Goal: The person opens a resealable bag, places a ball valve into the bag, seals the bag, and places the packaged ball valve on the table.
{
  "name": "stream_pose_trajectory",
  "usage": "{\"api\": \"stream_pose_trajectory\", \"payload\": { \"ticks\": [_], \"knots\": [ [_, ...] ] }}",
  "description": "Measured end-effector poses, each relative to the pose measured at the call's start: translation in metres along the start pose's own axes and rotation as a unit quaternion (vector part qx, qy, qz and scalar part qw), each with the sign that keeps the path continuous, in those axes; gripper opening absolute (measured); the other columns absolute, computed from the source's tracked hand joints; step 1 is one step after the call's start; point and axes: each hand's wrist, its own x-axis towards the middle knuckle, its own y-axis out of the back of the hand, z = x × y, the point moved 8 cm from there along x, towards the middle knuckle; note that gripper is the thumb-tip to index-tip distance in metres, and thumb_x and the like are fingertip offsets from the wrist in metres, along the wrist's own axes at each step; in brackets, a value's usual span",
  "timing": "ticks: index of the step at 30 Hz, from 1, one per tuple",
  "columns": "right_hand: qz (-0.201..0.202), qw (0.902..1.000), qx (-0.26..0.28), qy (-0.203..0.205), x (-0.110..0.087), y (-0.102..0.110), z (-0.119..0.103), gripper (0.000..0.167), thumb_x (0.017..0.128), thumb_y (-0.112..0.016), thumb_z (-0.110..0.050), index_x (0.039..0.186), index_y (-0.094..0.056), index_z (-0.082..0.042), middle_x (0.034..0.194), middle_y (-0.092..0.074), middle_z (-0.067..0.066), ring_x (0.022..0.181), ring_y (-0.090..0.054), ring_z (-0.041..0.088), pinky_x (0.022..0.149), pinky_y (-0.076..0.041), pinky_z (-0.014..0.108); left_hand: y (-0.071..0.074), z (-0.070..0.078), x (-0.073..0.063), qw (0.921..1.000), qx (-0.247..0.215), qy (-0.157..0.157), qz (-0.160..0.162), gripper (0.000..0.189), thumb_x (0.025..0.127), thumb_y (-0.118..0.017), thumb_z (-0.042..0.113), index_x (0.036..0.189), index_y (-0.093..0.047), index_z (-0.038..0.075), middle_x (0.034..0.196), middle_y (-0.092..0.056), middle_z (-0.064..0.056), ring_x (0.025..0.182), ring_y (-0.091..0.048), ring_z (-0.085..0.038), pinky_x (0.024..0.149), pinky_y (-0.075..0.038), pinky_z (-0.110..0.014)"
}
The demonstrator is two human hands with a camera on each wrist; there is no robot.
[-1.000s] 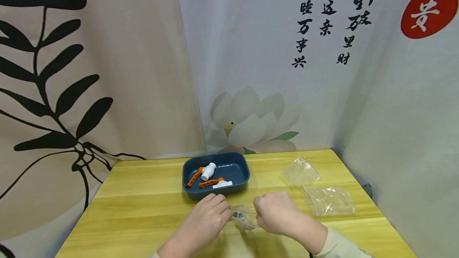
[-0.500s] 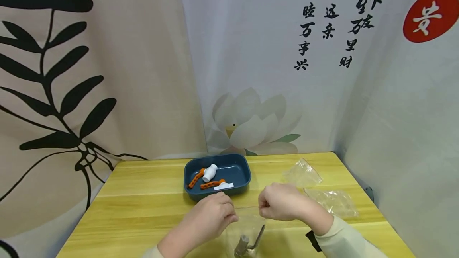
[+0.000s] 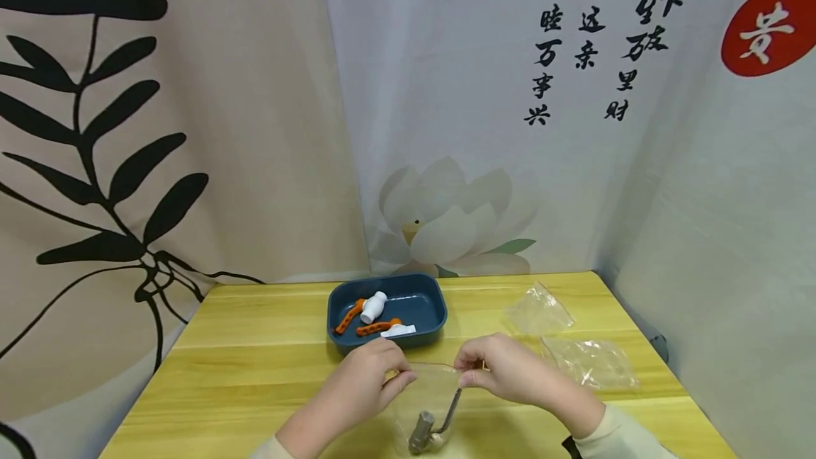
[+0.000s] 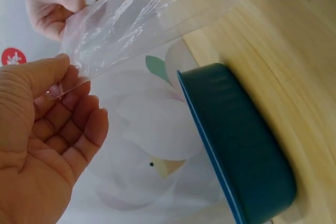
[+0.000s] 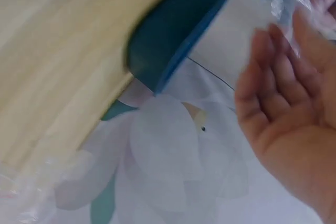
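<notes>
A clear plastic bag (image 3: 422,382) hangs upright between the two hands, close over the table. Inside, at its bottom, lies a grey pipe valve (image 3: 421,433) with a slim lever (image 3: 451,409) slanting up; the lever looks blue in the left wrist view. My left hand (image 3: 370,384) pinches the bag's top left corner between thumb and forefinger, other fingers loosely curled. My right hand (image 3: 513,372) pinches the top right corner. In the right wrist view the right hand (image 5: 294,93) is blurred, with the bag at its thumb and forefinger.
Just beyond the hands stands a dark blue tray (image 3: 436,294) holding white valves (image 3: 373,307) with orange handles (image 3: 350,316). Two further clear bags (image 3: 540,309) lie at the right of the wooden table (image 3: 255,346). A printed curtain (image 3: 268,126) hangs behind.
Earlier the bag was bunched up between the hands; since then it has dropped to hang full length with the valve at the bottom. The right hand has turned, so its thumb shows.
</notes>
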Motion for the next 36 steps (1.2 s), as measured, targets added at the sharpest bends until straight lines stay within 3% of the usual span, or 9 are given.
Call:
{"api": "stream_pose_trajectory", "payload": {
  "ticks": [6, 10, 14, 19, 24, 36],
  "knots": [
    [0.079, 0.9964, 0.005, 0.028, -0.005, 0.0, -0.002, 0.007, 0.097, -0.079, -0.023, 0.09, -0.079, -0.02, 0.085, -0.077, -0.012, 0.073, -0.058, -0.009, 0.064, -0.053, 0.018, 0.0, -0.013, -0.008, 0.9963, -0.066, 0.056, 0.003, 0.01, 0.093, -0.084, 0.017, 0.088, -0.077, 0.02, 0.084, -0.071, 0.013, 0.08, -0.059, 0.003, 0.071, -0.055, -0.017],
    [0.105, 0.9933, 0.024, 0.042, -0.007, 0.0, -0.005, 0.005, 0.096, -0.08, -0.016, 0.092, -0.08, -0.019, 0.085, -0.077, -0.01, 0.072, -0.057, -0.009, 0.063, -0.053, 0.019, 0.002, -0.019, -0.015, 0.9893, -0.119, 0.081, 0.025, 0.011, 0.093, -0.084, 0.015, 0.088, -0.076, 0.021, 0.084, -0.07, 0.013, 0.077, -0.057, 0.005, 0.067, -0.054, -0.017],
    [0.112, 0.9928, 0.03, 0.031, -0.007, 0.0, -0.004, 0.007, 0.096, -0.079, -0.014, 0.093, -0.08, -0.02, 0.086, -0.077, -0.009, 0.074, -0.06, -0.008, 0.065, -0.055, 0.02, 0.003, -0.025, -0.021, 0.9818, -0.145, 0.109, 0.055, 0.012, 0.092, -0.084, 0.011, 0.091, -0.077, 0.021, 0.086, -0.073, 0.011, 0.077, -0.059, 0.006, 0.065, -0.055, -0.018],
    [0.115, 0.9929, 0.029, 0.01, -0.008, 0.001, -0.004, 0.005, 0.097, -0.079, -0.019, 0.093, -0.079, -0.021, 0.088, -0.077, -0.01, 0.076, -0.061, -0.008, 0.067, -0.056, 0.02, 0.009, -0.028, -0.024, 0.9794, -0.122, 0.125, 0.102, 0.018, 0.087, -0.086, 0.006, 0.09, -0.077, 0.021, 0.087, -0.075, 0.01, 0.077, -0.062, 0.003, 0.065, -0.055, -0.019],
    [0.12, 0.9924, 0.026, 0.0, -0.007, 0.002, -0.006, 0.007, 0.097, -0.079, -0.02, 0.091, -0.079, -0.017, 0.086, -0.077, -0.011, 0.074, -0.059, -0.008, 0.065, -0.054, 0.02, 0.016, -0.026, -0.025, 0.9813, -0.082, 0.11, 0.135, 0.023, 0.082, -0.088, 0.003, 0.087, -0.077, 0.022, 0.086, -0.075, 0.012, 0.079, -0.064, 0.0, 0.068, -0.056, -0.02],
    [0.129, 0.9915, -0.015, -0.011, -0.005, 0.005, -0.008, 0.011, 0.095, -0.08, -0.016, 0.087, -0.078, -0.022, 0.083, -0.075, -0.015, 0.074, -0.058, -0.009, 0.066, -0.053, 0.02, 0.02, -0.025, -0.025, 0.9818, -0.071, 0.101, 0.145, 0.02, 0.08, -0.089, 0.002, 0.086, -0.08, 0.019, 0.084, -0.076, 0.013, 0.078, -0.063, -0.001, 0.066, -0.054, -0.016]
  ]
}}
